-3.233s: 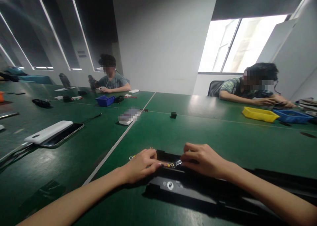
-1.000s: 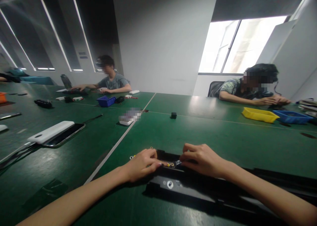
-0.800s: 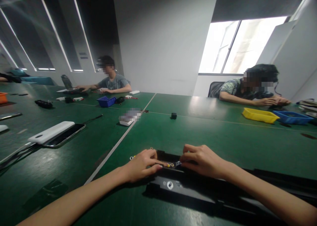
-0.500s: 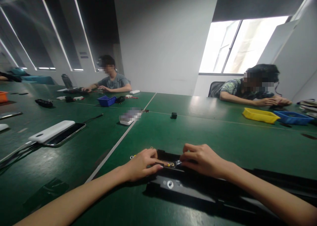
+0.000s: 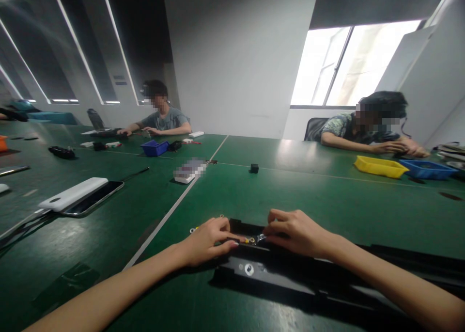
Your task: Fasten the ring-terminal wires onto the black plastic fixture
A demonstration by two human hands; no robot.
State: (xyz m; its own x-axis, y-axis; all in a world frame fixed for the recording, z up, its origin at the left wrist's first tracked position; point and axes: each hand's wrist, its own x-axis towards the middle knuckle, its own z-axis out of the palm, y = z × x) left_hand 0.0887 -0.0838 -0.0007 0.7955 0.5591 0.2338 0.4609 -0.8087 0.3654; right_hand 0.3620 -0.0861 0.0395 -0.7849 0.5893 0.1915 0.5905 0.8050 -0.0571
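Observation:
A long black housing [image 5: 279,276] lies on the green table in front of me, with an open channel along it. My left hand [image 5: 206,242] is at its left end, the index finger reaching into the channel and the thumb against the near wall, closed on that wall. Beside the index fingertip sit small yellow-sleeved ring terminals [image 5: 251,240]. My right hand [image 5: 300,232] is closed in a pinch over the channel, at a small shiny piece [image 5: 260,237] that its fingertips partly hide. Another ring terminal [image 5: 192,230] shows behind my left hand.
On the left lie a white power bank [image 5: 74,192] and a phone [image 5: 95,199] with cables. A small black cube [image 5: 254,168] stands ahead. Blue [image 5: 155,148] and yellow [image 5: 379,166] trays are farther off. Two people sit across the table.
The whole view has shifted slightly. Both my hands hold nearly the same places at the black housing; the person at the right has moved their hands a little.

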